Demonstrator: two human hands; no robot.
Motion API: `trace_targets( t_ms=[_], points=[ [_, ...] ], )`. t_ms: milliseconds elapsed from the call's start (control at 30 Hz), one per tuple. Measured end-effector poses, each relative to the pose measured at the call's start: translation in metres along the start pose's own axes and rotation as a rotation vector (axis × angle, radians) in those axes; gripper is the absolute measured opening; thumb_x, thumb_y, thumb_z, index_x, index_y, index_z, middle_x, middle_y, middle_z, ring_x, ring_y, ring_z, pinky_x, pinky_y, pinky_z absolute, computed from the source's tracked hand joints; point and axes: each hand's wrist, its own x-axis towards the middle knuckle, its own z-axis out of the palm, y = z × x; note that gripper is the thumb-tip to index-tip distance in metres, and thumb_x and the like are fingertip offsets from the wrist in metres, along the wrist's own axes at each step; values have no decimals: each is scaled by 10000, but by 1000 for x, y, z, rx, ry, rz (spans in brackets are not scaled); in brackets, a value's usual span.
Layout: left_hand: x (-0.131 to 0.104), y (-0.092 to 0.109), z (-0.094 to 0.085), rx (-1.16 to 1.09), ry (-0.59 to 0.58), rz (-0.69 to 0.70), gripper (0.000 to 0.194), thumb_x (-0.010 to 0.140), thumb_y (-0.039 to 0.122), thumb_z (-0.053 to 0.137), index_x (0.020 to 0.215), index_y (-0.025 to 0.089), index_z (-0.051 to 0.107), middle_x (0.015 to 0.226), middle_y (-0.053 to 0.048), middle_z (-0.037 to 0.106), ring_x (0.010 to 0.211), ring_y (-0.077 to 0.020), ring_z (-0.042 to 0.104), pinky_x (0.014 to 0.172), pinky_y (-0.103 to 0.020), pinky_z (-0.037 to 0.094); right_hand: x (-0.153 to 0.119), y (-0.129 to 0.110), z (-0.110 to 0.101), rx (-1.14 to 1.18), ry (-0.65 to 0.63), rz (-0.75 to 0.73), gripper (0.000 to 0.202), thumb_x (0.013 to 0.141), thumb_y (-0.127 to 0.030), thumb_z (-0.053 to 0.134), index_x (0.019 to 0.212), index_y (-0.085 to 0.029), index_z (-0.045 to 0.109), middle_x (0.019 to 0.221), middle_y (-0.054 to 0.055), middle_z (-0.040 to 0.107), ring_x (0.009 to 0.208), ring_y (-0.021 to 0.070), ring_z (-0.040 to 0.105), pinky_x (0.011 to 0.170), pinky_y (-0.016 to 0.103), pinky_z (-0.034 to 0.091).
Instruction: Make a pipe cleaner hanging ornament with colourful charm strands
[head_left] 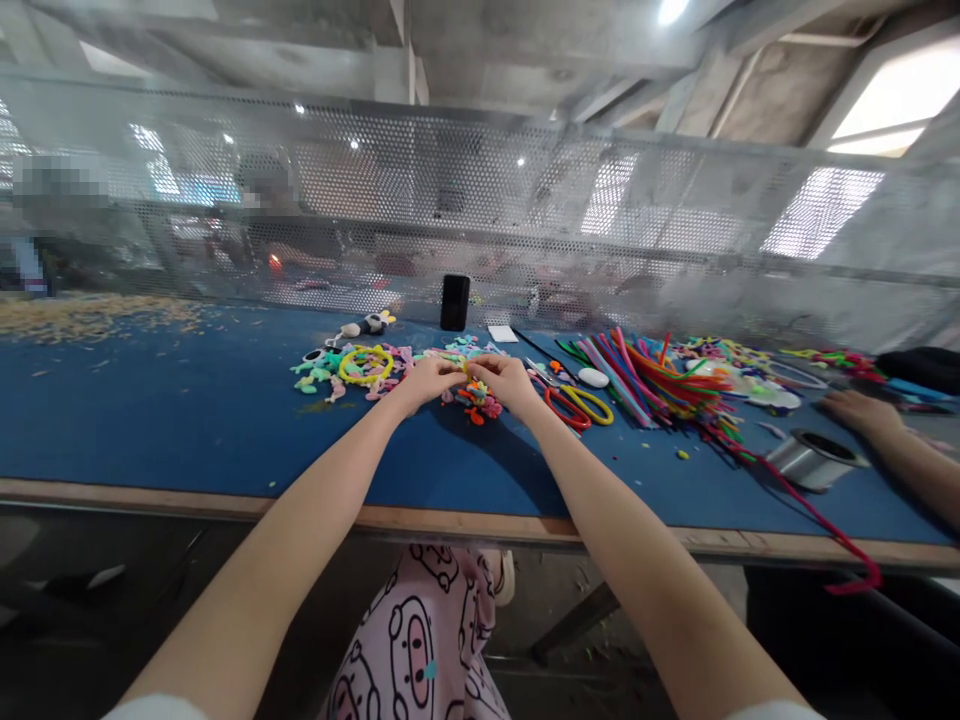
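My left hand (431, 383) and my right hand (504, 383) meet over the table, fingertips pinched close together. Between them shows a small yellow piece (466, 369), too small to name its kind. Just under my hands lies a heap of small colourful fuzzy pieces (480, 402), orange, pink and green. To the left, a yellow ring (366, 380) rests on more pastel pieces (330, 370). Right of my right hand lie red-handled scissors (564, 410) and a yellow loop handle (592, 405).
A bundle of coloured pipe cleaners (645, 375) and a metal wire spool (814, 460) lie to the right, near another person's hand (862, 412). A black phone (454, 303) stands against the perforated metal screen (360, 220). The blue table (187, 420) has a wooden front edge.
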Motion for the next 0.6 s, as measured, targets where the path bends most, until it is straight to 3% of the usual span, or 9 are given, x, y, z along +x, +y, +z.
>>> trace_targets(
  t_ms=[167,367,600],
  points=[
    [1,-4,1,-173,-24,-39,288,720,440,702,725,153,736,682,-29,667,616,-145,533,612,-275,415,-2,-3,-2,94,-11,27,367,668,-521,754,810,-182,750,785,36,740,756,190,659,745,321,525],
    [-1,-5,-2,-124,-42,-11,281,714,434,711,713,154,722,645,-20,646,608,-153,550,598,-276,427,-4,-4,0,90,-61,35,396,668,-543,760,823,-178,750,823,43,747,777,191,662,752,317,520],
    [-1,-5,3,27,14,116,261,797,406,651,794,152,708,749,-41,701,674,-167,604,644,-278,448,-3,-2,4,119,30,89,358,674,-485,750,839,-167,743,800,43,742,746,175,653,753,310,516]
  ],
)
